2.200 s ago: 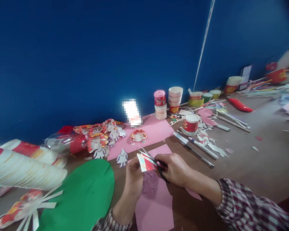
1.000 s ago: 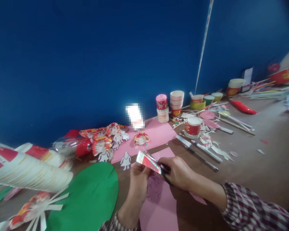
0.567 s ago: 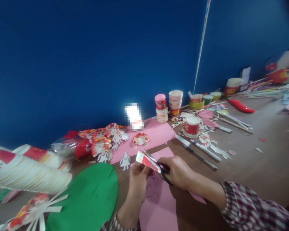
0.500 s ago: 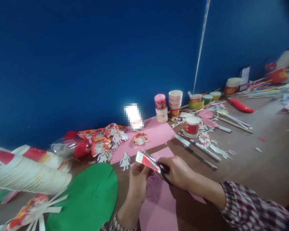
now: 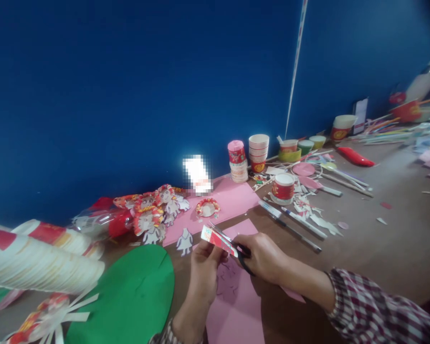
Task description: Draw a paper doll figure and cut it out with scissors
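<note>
My left hand (image 5: 205,270) pinches a red and white printed strip of paper cup (image 5: 218,241) by its lower edge. In my right hand (image 5: 263,255) is a pair of black-handled scissors (image 5: 244,260), its blades lying along the strip's upper edge. Both hands are above a pink paper sheet (image 5: 234,310) with dark drawn lines. Just left of the strip lies a white paper figure cutout (image 5: 184,242). A small ring with a braided red and yellow rim (image 5: 208,208) rests on another pink sheet (image 5: 241,193) beyond my hands.
A green paper disc (image 5: 129,296) and stacked paper cups (image 5: 57,263) are at left. Braided paper dolls (image 5: 148,215) lie near the blue wall. Upright cups (image 5: 258,150), a small red cup (image 5: 283,187), pens (image 5: 304,223) and paper scraps occupy the right.
The view has shifted slightly, so the tabletop things appear a little farther left. My hands keep nearly the same pose, with the strip still between the scissor blades and my left fingers.
</note>
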Motion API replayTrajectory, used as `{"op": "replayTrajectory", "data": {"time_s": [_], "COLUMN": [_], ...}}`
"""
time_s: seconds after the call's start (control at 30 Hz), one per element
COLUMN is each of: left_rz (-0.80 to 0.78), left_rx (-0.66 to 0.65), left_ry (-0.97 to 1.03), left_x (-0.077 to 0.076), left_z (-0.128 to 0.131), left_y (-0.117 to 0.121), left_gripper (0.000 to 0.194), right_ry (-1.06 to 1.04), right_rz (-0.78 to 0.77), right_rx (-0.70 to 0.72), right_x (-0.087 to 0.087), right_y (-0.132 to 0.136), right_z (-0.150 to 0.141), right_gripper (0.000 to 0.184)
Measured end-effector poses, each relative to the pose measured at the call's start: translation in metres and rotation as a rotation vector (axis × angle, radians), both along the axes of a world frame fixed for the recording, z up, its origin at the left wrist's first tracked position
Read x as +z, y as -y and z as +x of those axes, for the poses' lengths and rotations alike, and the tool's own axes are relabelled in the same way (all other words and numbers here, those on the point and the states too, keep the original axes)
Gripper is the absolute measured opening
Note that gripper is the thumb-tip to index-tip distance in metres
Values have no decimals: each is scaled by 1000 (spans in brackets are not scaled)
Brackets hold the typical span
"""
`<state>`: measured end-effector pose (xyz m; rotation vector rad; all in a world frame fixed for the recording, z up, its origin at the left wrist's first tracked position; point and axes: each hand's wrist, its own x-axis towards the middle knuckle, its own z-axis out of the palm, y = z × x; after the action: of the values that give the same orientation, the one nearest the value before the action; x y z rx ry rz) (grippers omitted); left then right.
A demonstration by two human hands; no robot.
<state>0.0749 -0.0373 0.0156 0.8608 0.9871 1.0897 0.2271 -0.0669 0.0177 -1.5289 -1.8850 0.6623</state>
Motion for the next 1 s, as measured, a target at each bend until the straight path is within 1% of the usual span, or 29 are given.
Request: {"op": "replayTrajectory", "data": {"time_s": [0.13,0.33,0.5,0.6,0.7,0.73,0.77,0.8,0.87,0.93,1.0], "left_rz": [-8,10,0,4,28,43,56,63,70,82,85], "left_rx": [16,-7,23,71,119,118,105,81,26,-22,-49], "left_ry": [-26,-61,-82,-76,-121,-158,-198,-237,-297,-326,-327], "left_x": [-1,-2,0,0,-1,-1,-1,0,2,4,6], "left_z": [0,-2,0,-2,-5,-6,-8,-8,-9,-8,-7], "left_y": [-1,-1,-1,-3,-6,-7,-8,-8,-7,-6,-5], "left_gripper": [17,18,25,27,27,26,25,25,24,21,20], "right_ry": [-6,-23,-146,-309,-587,-685,-779,-863,-993,-1071,-1112], "right_rz": [-9,-27,-108,-214,-439,-497,-519,-503,-419,-357,-356], "right_rx": [2,-3,-2,2,-8,-24,-41,-54,-66,-81,-99], "right_x": [2,5,1,-1,1,3,4,5,8,9,8], "right_y": [1,1,0,-4,-10,-11,-13,-13,-15,-15,-15], "right_z": [0,0,0,-1,0,0,1,2,4,5,5], "right_gripper": [15,11,20,19,28,31,34,36,39,42,43]}}
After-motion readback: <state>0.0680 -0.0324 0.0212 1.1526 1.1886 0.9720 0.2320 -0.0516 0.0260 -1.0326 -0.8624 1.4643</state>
